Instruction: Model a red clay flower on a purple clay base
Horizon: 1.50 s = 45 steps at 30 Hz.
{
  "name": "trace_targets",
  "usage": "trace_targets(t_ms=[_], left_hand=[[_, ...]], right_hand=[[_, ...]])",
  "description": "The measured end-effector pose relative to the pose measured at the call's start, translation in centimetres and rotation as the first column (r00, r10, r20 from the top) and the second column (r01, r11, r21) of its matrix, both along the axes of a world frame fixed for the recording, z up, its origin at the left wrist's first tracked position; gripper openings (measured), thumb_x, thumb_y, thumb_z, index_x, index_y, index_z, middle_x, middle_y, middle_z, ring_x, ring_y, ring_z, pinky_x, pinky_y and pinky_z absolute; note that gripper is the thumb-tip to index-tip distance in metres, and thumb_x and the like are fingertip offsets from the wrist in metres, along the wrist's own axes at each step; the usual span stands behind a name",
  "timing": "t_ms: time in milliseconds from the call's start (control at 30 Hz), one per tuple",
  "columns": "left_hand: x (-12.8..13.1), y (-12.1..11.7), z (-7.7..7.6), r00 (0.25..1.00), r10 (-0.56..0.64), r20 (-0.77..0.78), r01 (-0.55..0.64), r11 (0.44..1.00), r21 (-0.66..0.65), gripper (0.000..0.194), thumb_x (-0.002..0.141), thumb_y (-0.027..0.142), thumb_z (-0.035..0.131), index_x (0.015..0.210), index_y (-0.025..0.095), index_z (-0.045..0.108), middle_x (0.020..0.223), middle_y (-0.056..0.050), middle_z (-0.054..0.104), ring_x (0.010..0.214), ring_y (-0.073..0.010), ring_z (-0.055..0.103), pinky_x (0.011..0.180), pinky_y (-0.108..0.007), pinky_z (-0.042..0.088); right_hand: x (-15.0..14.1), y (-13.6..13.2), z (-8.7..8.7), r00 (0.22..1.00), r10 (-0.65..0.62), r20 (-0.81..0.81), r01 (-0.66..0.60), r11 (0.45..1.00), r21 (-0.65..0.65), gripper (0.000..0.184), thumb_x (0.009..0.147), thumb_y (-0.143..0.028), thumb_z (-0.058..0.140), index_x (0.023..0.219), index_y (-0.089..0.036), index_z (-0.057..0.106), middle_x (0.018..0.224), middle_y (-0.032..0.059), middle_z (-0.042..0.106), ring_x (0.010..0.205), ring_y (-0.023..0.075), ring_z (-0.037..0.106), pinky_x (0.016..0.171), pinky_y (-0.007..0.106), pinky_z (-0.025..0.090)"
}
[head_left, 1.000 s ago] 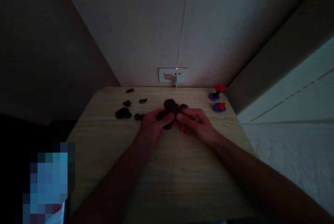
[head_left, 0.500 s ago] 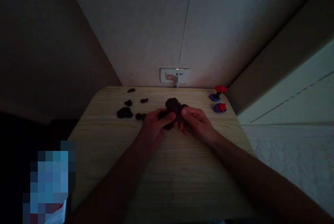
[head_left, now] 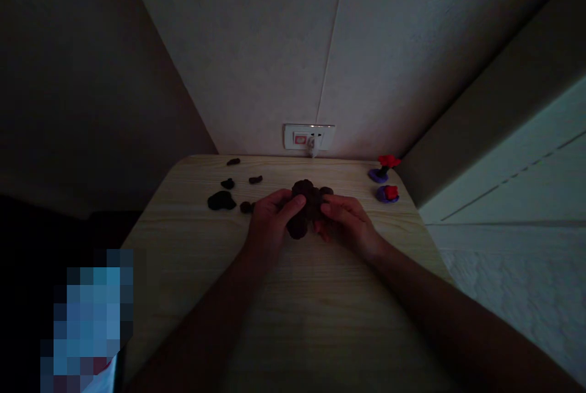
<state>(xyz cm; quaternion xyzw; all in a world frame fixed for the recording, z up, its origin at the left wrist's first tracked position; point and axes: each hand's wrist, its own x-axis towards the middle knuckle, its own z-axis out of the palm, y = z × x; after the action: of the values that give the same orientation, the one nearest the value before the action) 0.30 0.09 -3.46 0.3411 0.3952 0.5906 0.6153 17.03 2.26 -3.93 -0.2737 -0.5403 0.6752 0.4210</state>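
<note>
A lumpy mass of dark brown clay sits near the middle of a light wooden table. My left hand grips its left side, thumb pressed on top. My right hand pinches its right side with curled fingers. Both hands are closed on the clay, and part of the lump is hidden behind them.
Several smaller dark clay bits lie to the left, the largest a flat blob. Two purple discs with red clay shapes stand at the table's far right corner. A wall socket sits behind the table. The room is dim.
Both hands have stayed on the clay lump, kneading it; a lobe of clay now bulges lower between them. The view has shifted slightly.
</note>
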Motion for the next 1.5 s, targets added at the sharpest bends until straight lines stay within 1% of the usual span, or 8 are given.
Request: trace_targets(t_ms=[200,367,533,733,933,1200,1333,1500], left_hand=[[-0.2,-0.1,-0.3,0.977,0.002,-0.212,0.013,0.997,0.07,0.025,0.074,0.037,0.084,0.071,0.016,0.072,0.063,0.001,0.065,0.056,-0.0084,0.055,0.053,-0.021,0.04],[-0.2,-0.1,-0.2,0.993,-0.029,-0.117,0.032,0.999,0.028,0.025,0.073,0.038,0.086,0.077,0.017,0.073,0.066,0.001,0.068,0.056,-0.0092,0.058,0.053,-0.021,0.041],[-0.2,0.0,-0.3,1.0,-0.013,-0.023,0.014,1.0,0.021,0.025,0.069,0.033,0.089,0.083,0.017,0.076,0.079,-0.003,0.075,0.069,-0.0134,0.067,0.068,-0.026,0.053],[-0.2,0.1,-0.2,0.988,0.021,-0.151,-0.017,0.999,0.027,0.023,0.068,0.031,0.089,0.082,0.016,0.079,0.074,-0.004,0.076,0.064,-0.0139,0.067,0.061,-0.025,0.052],[-0.2,-0.2,0.3,0.968,-0.07,-0.241,0.086,0.995,0.057,0.02,0.074,0.032,0.084,0.081,0.016,0.076,0.066,-0.003,0.072,0.056,-0.0136,0.062,0.056,-0.026,0.048],[0.0,-0.1,-0.3,0.988,-0.146,-0.059,0.148,0.988,0.042,0.02,0.08,0.034,0.078,0.08,0.016,0.071,0.059,0.001,0.062,0.051,-0.0098,0.052,0.049,-0.023,0.039],[0.1,0.0,-0.2,0.998,-0.063,-0.027,0.063,0.998,0.002,0.025,0.074,0.034,0.084,0.086,0.016,0.071,0.072,-0.001,0.069,0.061,-0.0115,0.061,0.056,-0.023,0.047],[0.1,0.0,0.0,0.982,-0.138,-0.132,0.138,0.99,-0.006,0.029,0.07,0.033,0.088,0.085,0.013,0.073,0.075,-0.005,0.074,0.064,-0.0148,0.066,0.063,-0.028,0.053]], right_hand=[[0.0,-0.3,0.5,0.991,-0.062,0.121,0.053,0.996,0.073,0.032,0.087,-0.045,0.076,0.079,-0.018,0.062,0.067,-0.003,0.057,0.052,0.008,0.051,0.044,0.021,0.038],[-0.2,-0.2,0.6,0.997,-0.056,0.056,0.052,0.997,0.056,0.03,0.088,-0.044,0.075,0.082,-0.018,0.062,0.065,-0.0032,0.058,0.05,0.0085,0.051,0.044,0.021,0.04],[-0.1,0.1,0.4,0.992,-0.124,-0.015,0.124,0.991,0.039,0.03,0.087,-0.043,0.075,0.079,-0.018,0.061,0.065,-0.0029,0.059,0.049,0.0085,0.051,0.042,0.02,0.04],[-0.2,0.2,0.7,0.981,-0.177,0.079,0.174,0.983,0.05,0.033,0.08,-0.046,0.081,0.085,-0.017,0.066,0.064,-0.0034,0.059,0.049,0.0087,0.05,0.044,0.022,0.038],[-0.2,0.1,1.1,0.978,-0.164,0.126,0.162,0.986,0.032,0.036,0.078,-0.046,0.083,0.071,-0.016,0.064,0.061,-0.0029,0.056,0.054,0.009,0.047,0.05,0.024,0.037],[-0.6,0.3,0.5,0.995,-0.091,0.047,0.093,0.995,-0.04,0.036,0.081,-0.045,0.08,0.07,-0.017,0.061,0.057,-0.0046,0.053,0.049,0.0082,0.046,0.044,0.022,0.035],[-0.6,0.5,0.1,0.993,-0.116,0.003,0.115,0.991,-0.071,0.031,0.084,-0.043,0.078,0.076,-0.017,0.063,0.059,-0.0034,0.058,0.049,0.009,0.05,0.043,0.021,0.037],[-0.3,0.6,0.3,0.986,-0.161,0.045,0.162,0.987,-0.005,0.033,0.083,-0.047,0.079,0.082,-0.017,0.066,0.062,-0.003,0.06,0.05,0.0085,0.05,0.045,0.021,0.038]])
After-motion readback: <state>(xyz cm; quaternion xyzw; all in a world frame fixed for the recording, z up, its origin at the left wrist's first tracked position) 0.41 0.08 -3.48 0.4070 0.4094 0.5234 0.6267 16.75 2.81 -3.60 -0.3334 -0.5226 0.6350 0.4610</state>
